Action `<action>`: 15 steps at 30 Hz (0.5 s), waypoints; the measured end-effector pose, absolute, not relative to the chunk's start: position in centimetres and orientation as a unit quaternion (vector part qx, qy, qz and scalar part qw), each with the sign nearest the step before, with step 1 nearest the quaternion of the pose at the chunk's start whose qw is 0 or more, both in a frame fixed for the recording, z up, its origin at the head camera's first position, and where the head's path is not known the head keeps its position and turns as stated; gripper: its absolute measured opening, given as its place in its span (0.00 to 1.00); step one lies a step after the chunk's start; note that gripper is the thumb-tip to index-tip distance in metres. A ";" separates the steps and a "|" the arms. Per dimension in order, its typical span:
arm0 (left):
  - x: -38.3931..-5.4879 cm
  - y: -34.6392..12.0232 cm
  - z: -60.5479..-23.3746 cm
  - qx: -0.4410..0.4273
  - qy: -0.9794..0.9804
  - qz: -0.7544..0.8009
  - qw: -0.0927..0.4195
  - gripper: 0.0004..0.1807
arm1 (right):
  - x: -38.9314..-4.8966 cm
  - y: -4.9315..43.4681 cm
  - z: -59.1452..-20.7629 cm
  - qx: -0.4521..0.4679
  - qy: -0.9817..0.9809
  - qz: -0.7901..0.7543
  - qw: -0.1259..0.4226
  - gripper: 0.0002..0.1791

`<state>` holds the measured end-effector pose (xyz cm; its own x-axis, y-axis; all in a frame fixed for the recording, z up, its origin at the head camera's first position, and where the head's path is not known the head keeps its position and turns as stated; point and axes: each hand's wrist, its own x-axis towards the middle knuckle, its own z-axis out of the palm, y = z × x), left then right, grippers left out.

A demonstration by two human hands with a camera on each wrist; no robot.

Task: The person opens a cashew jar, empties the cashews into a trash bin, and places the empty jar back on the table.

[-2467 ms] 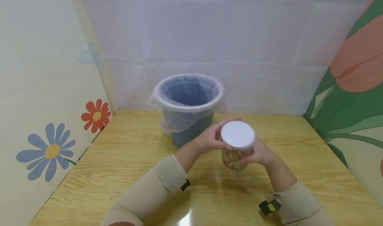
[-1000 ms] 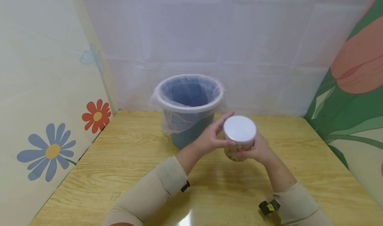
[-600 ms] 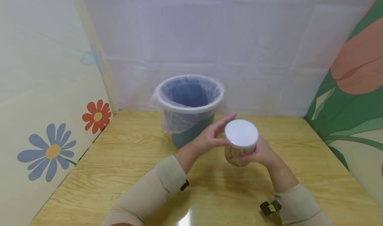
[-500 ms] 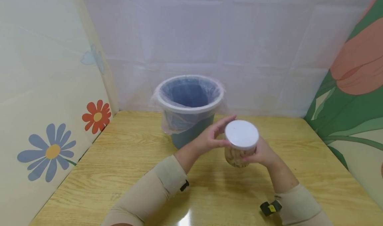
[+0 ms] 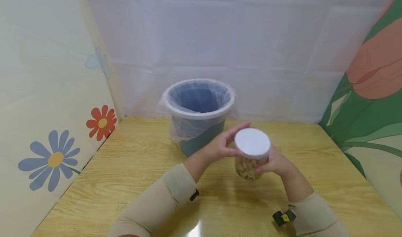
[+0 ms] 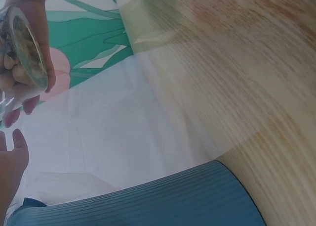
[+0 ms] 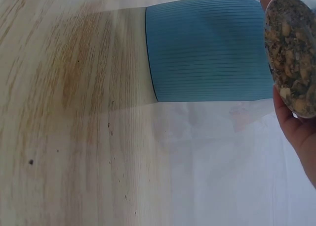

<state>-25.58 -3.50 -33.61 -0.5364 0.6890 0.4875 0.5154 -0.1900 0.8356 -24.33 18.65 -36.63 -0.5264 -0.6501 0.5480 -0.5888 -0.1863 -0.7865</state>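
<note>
Nearest to us, we see the left sleeve [image 5: 157, 202] and the right sleeve [image 5: 317, 216] ending short of the wrists, with a black device [image 5: 283, 217] below the right wrist. Ahead of the sleeves, we find the right hand [image 5: 274, 160] closed around the right side of a clear jar [image 5: 246, 167], its thumb across the front. The left hand [image 5: 221, 144] is partly open, thumb and fingers spanning the left side of the white lid [image 5: 252, 141], with the thumb tip at the lid's edge; we cannot tell how firmly the far fingers press. The jar sits between the two hands, raised above the tabletop [image 5: 141, 174], lid on and facing up, and pale brown pieces [image 5: 246, 170] fill its visible part. Beyond the left hand, we locate a blue bin [image 5: 198, 116] with a white rim and a clear liner [image 5: 185, 128] folded over it. Past the bin and both hands, we note a white backdrop [image 5: 194, 31], flanked by the left flower panel [image 5: 41, 73] and the right flower panel [image 5: 373, 118].
</note>
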 end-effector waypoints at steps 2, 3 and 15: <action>-25.6 -3.5 -33.6 0.476 0.631 0.608 0.072 0.58 | -24.4 18.6 -36.7 -0.486 0.637 -0.598 0.027 0.45; -25.6 -3.5 -33.6 0.476 0.631 0.608 0.073 0.58 | -24.4 18.6 -36.7 -0.486 0.637 -0.597 0.028 0.46; -25.4 -3.2 -33.5 0.463 0.636 0.612 0.081 0.59 | -24.5 18.4 -36.6 -0.473 0.647 -0.597 0.041 0.49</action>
<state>-25.41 -3.18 -33.52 -0.5588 0.6877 0.4635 0.4899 -0.1773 0.8536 -24.52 18.43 -36.57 -0.5491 -0.6614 0.5110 -0.5627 -0.1595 -0.8111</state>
